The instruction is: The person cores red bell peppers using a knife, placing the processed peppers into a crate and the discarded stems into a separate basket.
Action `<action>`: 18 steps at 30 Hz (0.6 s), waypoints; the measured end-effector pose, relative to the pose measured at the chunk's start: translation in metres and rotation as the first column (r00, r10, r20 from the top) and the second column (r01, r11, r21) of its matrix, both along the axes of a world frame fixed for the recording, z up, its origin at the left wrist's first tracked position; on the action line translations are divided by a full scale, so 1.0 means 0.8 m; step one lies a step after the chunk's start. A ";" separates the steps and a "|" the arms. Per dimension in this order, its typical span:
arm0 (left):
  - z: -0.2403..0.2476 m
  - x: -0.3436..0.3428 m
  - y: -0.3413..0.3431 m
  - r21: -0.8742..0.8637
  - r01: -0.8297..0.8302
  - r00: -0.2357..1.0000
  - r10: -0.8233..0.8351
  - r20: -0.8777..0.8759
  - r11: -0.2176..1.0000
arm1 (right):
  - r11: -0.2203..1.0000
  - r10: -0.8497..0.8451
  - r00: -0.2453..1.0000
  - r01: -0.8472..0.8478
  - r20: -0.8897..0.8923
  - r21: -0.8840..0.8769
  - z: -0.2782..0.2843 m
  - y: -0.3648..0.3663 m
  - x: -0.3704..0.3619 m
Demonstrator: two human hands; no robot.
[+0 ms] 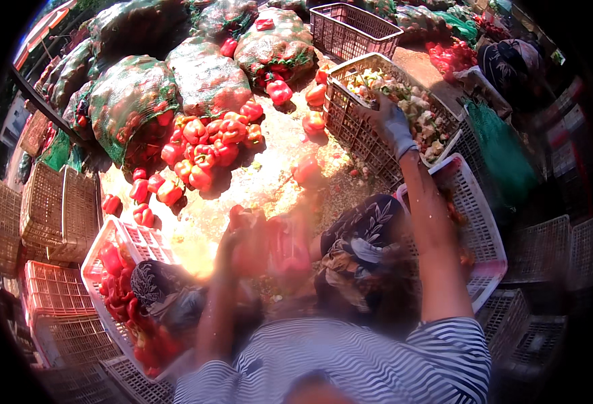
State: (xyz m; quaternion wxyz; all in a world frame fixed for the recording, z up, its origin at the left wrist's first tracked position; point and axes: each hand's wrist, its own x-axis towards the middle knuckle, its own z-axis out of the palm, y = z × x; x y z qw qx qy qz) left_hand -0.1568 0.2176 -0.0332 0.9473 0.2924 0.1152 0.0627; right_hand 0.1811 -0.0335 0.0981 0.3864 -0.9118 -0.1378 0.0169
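Observation:
My left hand (227, 244), smeared by motion, is closed around a red bell pepper (251, 248) in front of my body. A second blurred red piece (290, 246) shows right beside it; whether it is a separate pepper I cannot tell. My right hand (389, 124), in a greyish glove, reaches out over a brown plastic crate (354, 128) filled with pale green and whitish pepper cores (421, 118). Its fingers are bent, with a small dark bit between them that I cannot make out. Whole red peppers (205, 155) lie heaped on the ground ahead.
Green mesh sacks of peppers (131, 101) stand at the far left. A white crate with red pepper pieces (118, 269) sits by my left leg, another white crate (478, 222) by my right. Stacked crates (60, 209) line the left; an empty crate (354, 30) lies far off.

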 end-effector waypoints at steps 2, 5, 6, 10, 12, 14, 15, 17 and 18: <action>0.029 0.014 -0.002 0.107 0.066 0.992 -0.077 0.099 0.992 | 0.912 0.339 0.848 -0.190 -0.407 0.364 -0.020 0.007 -0.066; 0.073 0.012 -0.003 0.287 0.017 0.997 0.007 -0.082 0.958 | 0.743 0.625 0.643 -0.315 -0.443 0.591 -0.072 0.033 -0.151; 0.077 0.008 0.002 0.323 0.009 0.996 0.020 -0.086 0.946 | 0.693 0.692 0.576 -0.362 -0.436 0.623 -0.092 0.046 -0.170; 0.068 0.016 0.011 0.361 0.011 0.999 0.008 -0.053 0.932 | 0.664 0.700 0.513 -0.214 -0.496 0.716 -0.113 0.077 -0.219; 0.068 0.012 0.013 0.346 -0.020 0.999 0.029 -0.021 0.938 | 0.636 0.726 0.424 -0.115 -0.541 0.763 -0.128 0.080 -0.227; 0.071 0.010 0.012 0.328 -0.049 0.999 0.051 0.003 0.943 | 0.640 0.749 0.221 0.004 -0.625 0.768 -0.138 0.076 -0.233; 0.072 0.011 0.011 0.293 -0.104 0.995 0.102 0.021 0.951 | 0.635 0.746 0.288 -0.033 -0.601 0.772 -0.140 0.081 -0.241; 0.071 0.012 0.017 0.333 -0.107 0.994 0.108 0.015 0.937 | 0.639 0.725 0.410 -0.100 -0.553 0.763 -0.147 0.088 -0.263; 0.070 0.009 0.024 0.353 -0.123 0.992 0.126 0.014 0.928 | 0.641 0.689 0.422 0.024 -0.589 0.767 -0.139 0.094 -0.273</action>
